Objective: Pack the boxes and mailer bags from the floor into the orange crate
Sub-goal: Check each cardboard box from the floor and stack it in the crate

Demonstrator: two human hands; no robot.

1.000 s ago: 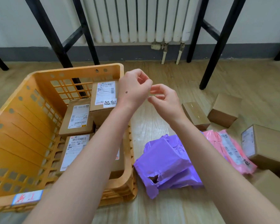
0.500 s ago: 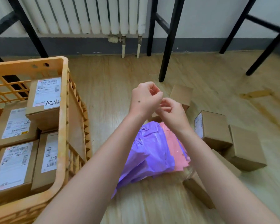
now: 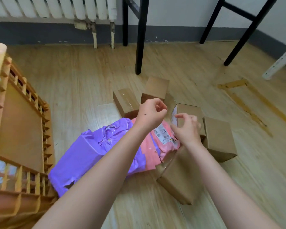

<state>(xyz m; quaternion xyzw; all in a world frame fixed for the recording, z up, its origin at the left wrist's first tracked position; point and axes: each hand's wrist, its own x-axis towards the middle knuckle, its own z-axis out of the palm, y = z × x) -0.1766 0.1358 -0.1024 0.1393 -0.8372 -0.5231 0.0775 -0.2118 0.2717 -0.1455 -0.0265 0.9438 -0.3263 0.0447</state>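
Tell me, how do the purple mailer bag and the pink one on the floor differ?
The purple mailer bag looks bulkier and lies nearer the orange crate; the pink mailer bag lies against the cardboard boxes. The pink one shows a white shipping label; the purple one shows none, but has a tear near one corner. Both are crumpled plastic on the floor.
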